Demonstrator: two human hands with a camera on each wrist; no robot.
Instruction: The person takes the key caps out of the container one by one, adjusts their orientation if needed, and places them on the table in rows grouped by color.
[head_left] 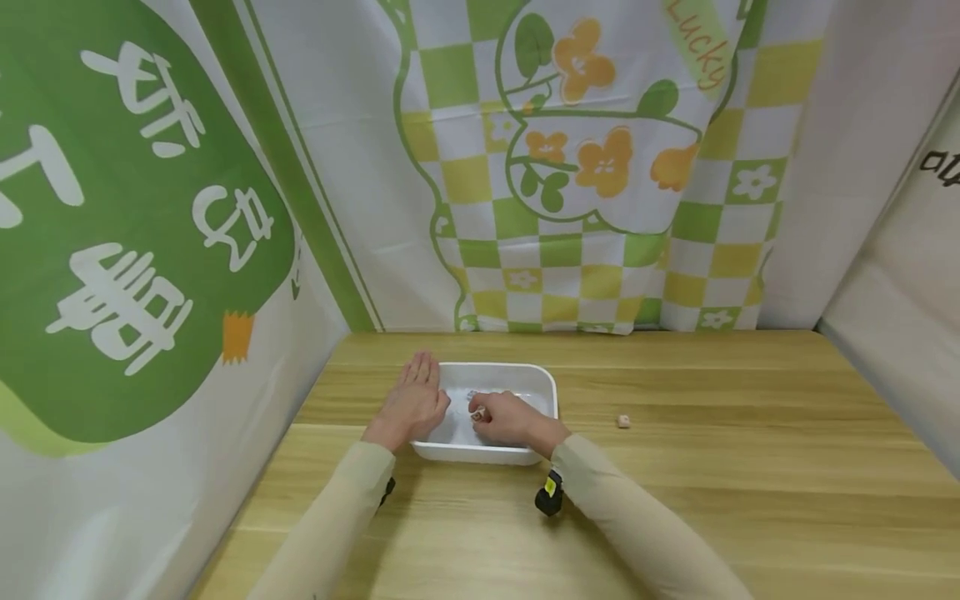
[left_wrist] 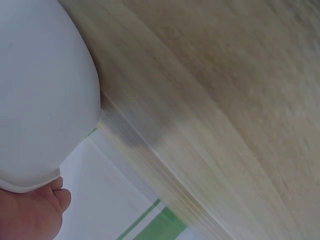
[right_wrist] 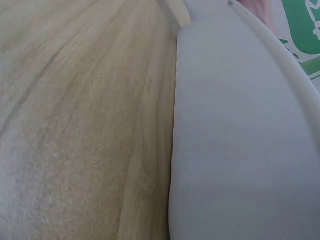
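A white rectangular tray (head_left: 480,454) sits on the wooden table. My left hand (head_left: 411,404) rests on its left rim, fingers straight and pointing away from me, the thumb over the inside. In the left wrist view, part of that hand (left_wrist: 32,212) shows beyond the tray's rim. Inside the tray, my right hand (head_left: 508,419) has curled fingers and pinches a small pale block with brown marks (head_left: 477,414), mostly covered by the fingers. A small whitish piece (head_left: 471,395) shows just beyond those fingertips. The right wrist view shows mainly the tray's outer wall (right_wrist: 235,130).
A small pale pink cube (head_left: 623,422) lies on the table (head_left: 712,500) to the right of the tray. Behind the table hangs a green-and-yellow checked cloth (head_left: 555,250). White sheeting with a green print (head_left: 247,400) lines the left side.
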